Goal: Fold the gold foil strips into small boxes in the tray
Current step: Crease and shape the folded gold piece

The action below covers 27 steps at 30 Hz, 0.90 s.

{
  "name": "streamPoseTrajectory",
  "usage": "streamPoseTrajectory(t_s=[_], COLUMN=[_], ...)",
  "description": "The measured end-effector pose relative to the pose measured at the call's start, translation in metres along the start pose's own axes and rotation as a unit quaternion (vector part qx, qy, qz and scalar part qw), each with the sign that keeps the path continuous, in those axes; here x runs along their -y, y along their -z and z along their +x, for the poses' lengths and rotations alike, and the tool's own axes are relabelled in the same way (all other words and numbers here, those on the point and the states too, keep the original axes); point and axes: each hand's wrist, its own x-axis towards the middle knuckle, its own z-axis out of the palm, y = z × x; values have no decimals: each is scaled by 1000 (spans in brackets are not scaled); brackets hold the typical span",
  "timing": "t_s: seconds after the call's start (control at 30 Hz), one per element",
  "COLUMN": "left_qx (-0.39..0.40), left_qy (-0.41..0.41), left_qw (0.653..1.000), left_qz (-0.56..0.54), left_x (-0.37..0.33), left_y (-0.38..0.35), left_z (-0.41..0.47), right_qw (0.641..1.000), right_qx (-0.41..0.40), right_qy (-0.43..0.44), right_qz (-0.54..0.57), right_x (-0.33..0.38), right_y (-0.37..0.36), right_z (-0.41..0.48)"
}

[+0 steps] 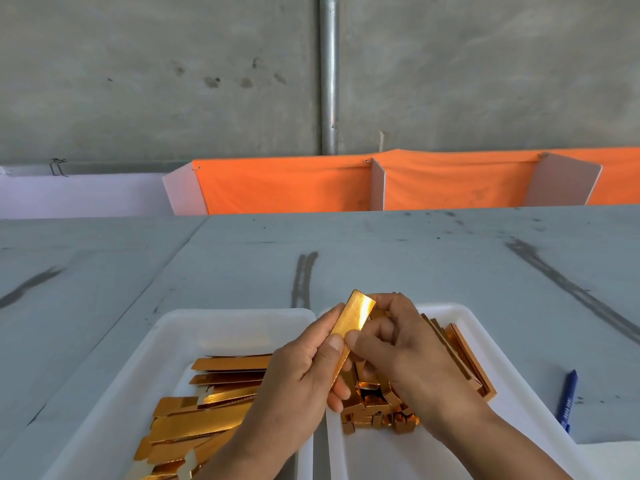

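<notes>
Both my hands hold one gold foil strip [354, 315] upright above the gap between two white trays. My left hand [304, 368] grips its lower part with the thumb pressed on its face. My right hand [391, 344] pinches the strip from the right side, fingers curled around its edge. The left tray [180, 327] holds a pile of flat gold strips [204, 410]. The right tray [446, 311] holds folded gold boxes [377, 415] and longer folded pieces [464, 358], partly hidden behind my right hand.
A blue pen [567, 400] lies on the grey table [415, 258] right of the right tray. Orange cloth with white dividers [377, 185] stands along the table's far edge, before a concrete wall with a metal pipe [328, 74].
</notes>
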Motion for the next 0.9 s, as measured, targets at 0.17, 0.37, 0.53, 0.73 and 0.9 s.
streamPoseTrajectory(t_s=[0.17,0.37,0.53,0.73,0.9], left_qx=[-70,-189,-104,3,109], left_qy=[4,79,205,257,299], left_qw=[997,940,884,865,858], left_qz=[42,272,406,430,402], left_x=[4,15,35,40,26], left_y=[12,37,55,58,55], left_z=[2,11,11,7,1], right_qw=[993,891,796,800,847], right_qx=[-115,-319,-297,-246,-205], right_qy=[18,23,-49,-44,174], right_qz=[-26,-322,-525,-545,-458], right_x=[8,12,-5,-10,0], right_y=[18,72,76,65,38], right_z=[1,13,19,18,6])
